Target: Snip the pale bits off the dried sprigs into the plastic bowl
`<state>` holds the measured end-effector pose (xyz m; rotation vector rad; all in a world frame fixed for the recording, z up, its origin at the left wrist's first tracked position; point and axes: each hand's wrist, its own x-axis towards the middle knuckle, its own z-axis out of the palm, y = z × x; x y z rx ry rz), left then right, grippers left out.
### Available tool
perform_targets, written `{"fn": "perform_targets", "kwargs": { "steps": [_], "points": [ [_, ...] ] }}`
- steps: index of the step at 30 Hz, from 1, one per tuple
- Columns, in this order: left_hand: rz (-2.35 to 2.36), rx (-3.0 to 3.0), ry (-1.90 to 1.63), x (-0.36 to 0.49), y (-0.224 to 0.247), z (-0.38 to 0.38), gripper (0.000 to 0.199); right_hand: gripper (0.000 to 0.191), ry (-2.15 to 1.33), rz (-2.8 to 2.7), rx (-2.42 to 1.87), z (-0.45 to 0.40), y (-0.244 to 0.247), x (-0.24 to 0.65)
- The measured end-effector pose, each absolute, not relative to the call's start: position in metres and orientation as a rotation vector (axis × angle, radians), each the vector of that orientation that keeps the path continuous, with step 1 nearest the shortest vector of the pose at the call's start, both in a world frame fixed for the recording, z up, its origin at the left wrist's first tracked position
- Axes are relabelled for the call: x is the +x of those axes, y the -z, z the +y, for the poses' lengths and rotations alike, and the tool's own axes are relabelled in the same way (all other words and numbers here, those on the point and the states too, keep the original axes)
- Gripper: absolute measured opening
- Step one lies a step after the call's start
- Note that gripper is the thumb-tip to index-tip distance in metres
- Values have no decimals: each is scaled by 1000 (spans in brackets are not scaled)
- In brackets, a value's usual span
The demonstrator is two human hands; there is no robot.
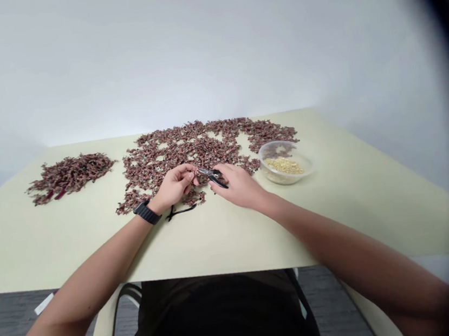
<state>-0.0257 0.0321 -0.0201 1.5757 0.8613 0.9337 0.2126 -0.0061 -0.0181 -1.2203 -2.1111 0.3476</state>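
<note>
Small black-handled pliers (212, 176) are clenched in the right hand (238, 185), their tip beside the left hand (175, 186), whose fingers are curled closed, above scattered reddish-brown dried pieces (174, 158) on a pale desk (337, 219). A clear plastic bowl (274, 170) of yellow bits (284, 165) stands to the right.

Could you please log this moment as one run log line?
right hand: holds pliers | left hand: at pliers tip | table: reddish sprigs, plastic bowl

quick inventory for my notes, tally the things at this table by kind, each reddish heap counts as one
Reddish-brown sprig heaps: 2
Clear plastic bowl: 1
Black-handled metal pliers: 1
Thin black cord: 1
Total: 5
</note>
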Motion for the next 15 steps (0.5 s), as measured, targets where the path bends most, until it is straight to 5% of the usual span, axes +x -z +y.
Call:
{"fn": "perform_targets", "kwargs": {
  "steps": [15],
  "points": [
    [899, 1595, -1070, -16, 21, 23, 44, 27, -843, -1813, -1212, -9, 20, 200]
  ]
}}
